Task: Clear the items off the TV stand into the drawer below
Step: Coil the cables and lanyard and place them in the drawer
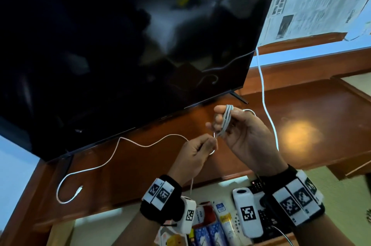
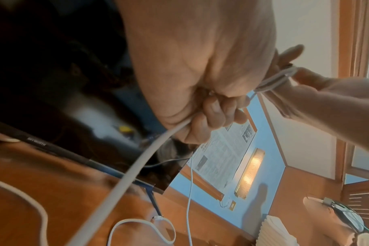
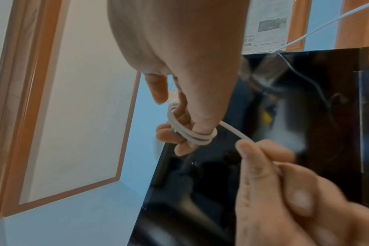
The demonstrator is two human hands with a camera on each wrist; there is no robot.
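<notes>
Brown wood of the TV stand (image 1: 301,109) is seen under the dark television (image 1: 120,35) in the head view; below it the open drawer (image 1: 96,231) is filled with small items. Over the stand, the white cable (image 1: 112,155) is wound around the fingers of the right hand (image 1: 247,135) and pinched by the left hand (image 1: 198,151).

From the left wrist, the cable (image 2: 137,166) is gripped in curled fingers (image 2: 213,116).

From the right wrist, the cable coil (image 3: 192,134) is seen looped around the fingers (image 3: 171,134).

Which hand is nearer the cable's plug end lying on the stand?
Left. The left hand is right of the plug end; the right hand is farther right.
</notes>
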